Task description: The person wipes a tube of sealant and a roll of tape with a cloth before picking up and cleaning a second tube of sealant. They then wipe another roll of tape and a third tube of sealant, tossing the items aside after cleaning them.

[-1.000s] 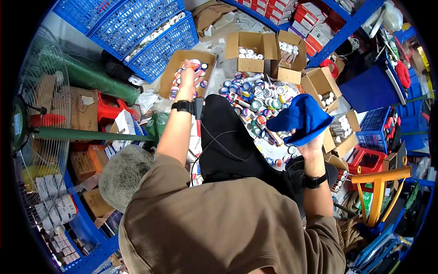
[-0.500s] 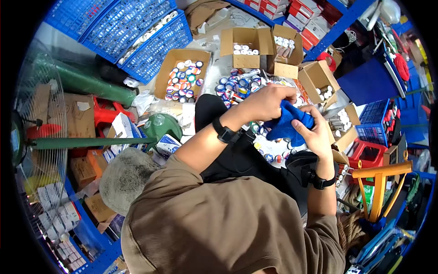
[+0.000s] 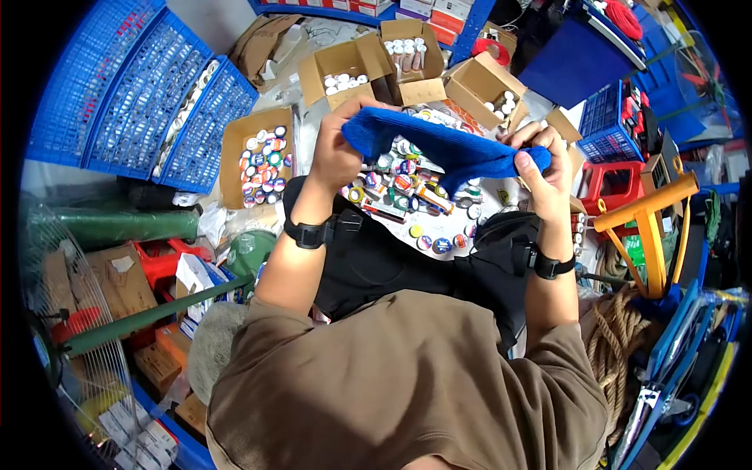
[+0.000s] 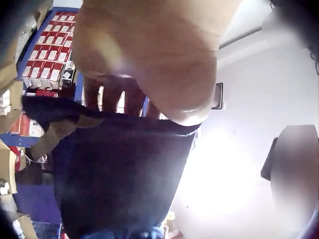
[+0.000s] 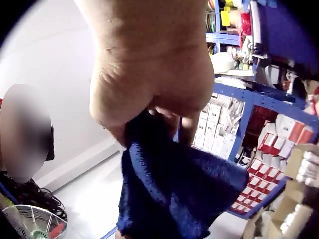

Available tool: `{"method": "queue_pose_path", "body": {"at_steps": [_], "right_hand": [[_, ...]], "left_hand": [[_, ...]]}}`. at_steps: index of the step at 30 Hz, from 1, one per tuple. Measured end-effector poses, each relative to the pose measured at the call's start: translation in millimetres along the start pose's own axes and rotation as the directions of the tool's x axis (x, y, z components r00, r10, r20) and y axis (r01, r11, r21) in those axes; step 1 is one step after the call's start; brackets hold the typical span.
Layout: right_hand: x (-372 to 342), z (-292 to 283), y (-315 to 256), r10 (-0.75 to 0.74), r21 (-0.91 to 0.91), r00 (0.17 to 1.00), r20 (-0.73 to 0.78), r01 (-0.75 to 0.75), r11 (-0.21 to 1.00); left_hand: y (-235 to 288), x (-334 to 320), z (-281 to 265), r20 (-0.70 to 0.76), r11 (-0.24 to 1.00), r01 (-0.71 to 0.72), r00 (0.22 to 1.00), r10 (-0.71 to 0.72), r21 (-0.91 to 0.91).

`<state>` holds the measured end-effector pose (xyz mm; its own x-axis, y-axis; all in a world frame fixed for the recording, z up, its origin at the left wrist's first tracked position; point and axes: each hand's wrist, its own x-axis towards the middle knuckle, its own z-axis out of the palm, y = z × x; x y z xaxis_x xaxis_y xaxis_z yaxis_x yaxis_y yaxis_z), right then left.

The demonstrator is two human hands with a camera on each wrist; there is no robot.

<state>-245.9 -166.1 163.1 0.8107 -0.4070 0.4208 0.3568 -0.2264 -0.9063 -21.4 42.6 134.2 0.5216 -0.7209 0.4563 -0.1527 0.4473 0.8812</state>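
Observation:
A blue cloth (image 3: 439,139) with a towel-like nap is stretched between the two hands, above a pile of small rolls and jars (image 3: 403,184). My left hand (image 3: 335,149) grips its left end, with the fingers hidden behind the fabric in the head view. At the other end, my right hand (image 3: 551,168) pinches a bunched part between thumb and fingers. In the left wrist view the cloth (image 4: 124,169) hangs broad and dark below the palm. Gathered folds of the cloth (image 5: 169,184) fall from the fingers in the right wrist view.
An open carton (image 3: 233,145) of small round containers stands at the left. More cartons (image 3: 313,77) with white rolls line the far side. Blue crates (image 3: 207,117) rise at the far left. A fan (image 3: 86,345) and a yellow frame (image 3: 648,235) flank the person.
The left hand came from over the left carton to the cloth and took hold of it. The cloth, bunched at the right hand before, is now spread wide between both hands.

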Motion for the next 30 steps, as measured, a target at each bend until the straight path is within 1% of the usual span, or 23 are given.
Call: {"method": "queue_pose_path", "body": {"at_steps": [1,2,4,6,8,9,10,12,13,14,15,16,18,19,20,21,22,24,26,27,28,29,30], "right_hand": [[0,-3,0,-0.028,0.056,0.999,-0.028,0.030,0.998],[0,-6,2,-0.056,0.113,0.997,-0.057,0.062,0.992],[1,-17,5,-0.071,0.160,0.993,-0.094,0.085,0.983],[-1,-25,4,-0.016,0.328,0.998,-0.065,0.037,0.944],[-1,-26,5,-0.019,0.334,1.000,-0.017,0.024,0.942],[0,-21,5,-0.012,0.424,1.000,0.022,0.001,0.906],[0,-19,4,-0.009,0.507,0.998,0.061,-0.023,0.861],[0,-14,8,0.053,0.518,0.996,0.065,-0.079,0.852],[-3,-22,13,0.113,0.227,0.992,0.061,-0.124,0.966],[-1,-26,11,0.171,-0.085,0.984,0.038,-0.168,0.982],[-1,-25,11,0.150,-0.085,0.985,0.087,-0.143,0.986],[-3,-23,9,0.240,-0.065,0.965,0.110,-0.234,0.970],[-7,-23,-2,0.374,-0.195,0.906,0.197,-0.337,0.921],[-4,-28,-13,0.485,-0.297,0.804,0.344,-0.397,0.869],[0,-31,-22,0.411,-0.525,0.781,0.470,-0.127,0.842],[-2,-32,-21,0.511,-0.513,0.675,0.533,-0.222,0.829],[-5,-32,-18,0.590,-0.508,0.550,0.591,-0.315,0.802],[-2,-21,-3,0.544,-0.443,0.538,0.644,-0.317,0.839],[-9,0,15,0.483,-0.273,0.684,0.547,-0.400,0.875],[-14,11,23,0.481,-0.272,0.687,0.544,-0.398,0.876],[-19,22,30,0.419,-0.102,0.807,0.416,-0.416,0.904],[-21,29,33,0.364,0.071,0.894,0.261,-0.394,0.916],[-22,30,32,0.412,0.201,0.882,0.229,-0.457,0.866]], "left_hand": [[-3,0,-11,0.114,0.999,0.018,0.993,-0.012,-0.051],[-16,-6,-15,0.087,0.964,0.083,0.994,-0.063,-0.254],[-21,-17,-9,-0.027,0.735,0.199,0.959,-0.283,-0.648],[-16,-13,-13,0.058,0.680,0.242,0.958,-0.281,-0.693],[-11,-11,-6,0.086,0.620,0.187,0.978,-0.190,-0.762],[-16,-13,-1,0.007,0.640,0.156,0.973,-0.230,-0.753],[-16,-14,7,0.015,0.638,0.163,0.973,-0.230,-0.753],[-4,-12,26,-0.023,0.462,0.165,0.926,-0.376,-0.872],[4,-8,32,-0.152,0.556,0.202,0.838,-0.524,-0.806],[5,-8,32,-0.141,0.553,0.209,0.840,-0.524,-0.806],[6,-7,30,0.077,0.379,0.280,0.880,-0.469,-0.882],[8,-7,26,0.280,0.200,0.369,0.887,-0.366,-0.908],[14,-7,28,0.295,0.207,0.386,0.883,-0.364,-0.899],[20,-8,30,0.257,0.405,0.400,0.895,-0.364,-0.822],[25,-7,32,0.220,0.585,0.398,0.909,-0.353,-0.707],[24,-3,30,0.305,0.614,0.492,0.869,-0.390,-0.618],[22,-2,31,0.308,0.615,0.494,0.868,-0.390,-0.615],[16,-1,34,0.355,0.606,0.603,0.797,-0.489,-0.518],[7,1,35,0.402,0.608,0.587,0.809,-0.428,-0.534],[-3,3,34,0.412,0.462,0.645,0.754,-0.511,-0.608],[-12,6,33,0.431,0.303,0.677,0.688,-0.584,-0.671],[-15,13,30,0.558,0.145,0.689,0.677,-0.480,-0.710],[-19,12,24,0.456,0.210,0.656,0.686,-0.567,-0.725]]}}
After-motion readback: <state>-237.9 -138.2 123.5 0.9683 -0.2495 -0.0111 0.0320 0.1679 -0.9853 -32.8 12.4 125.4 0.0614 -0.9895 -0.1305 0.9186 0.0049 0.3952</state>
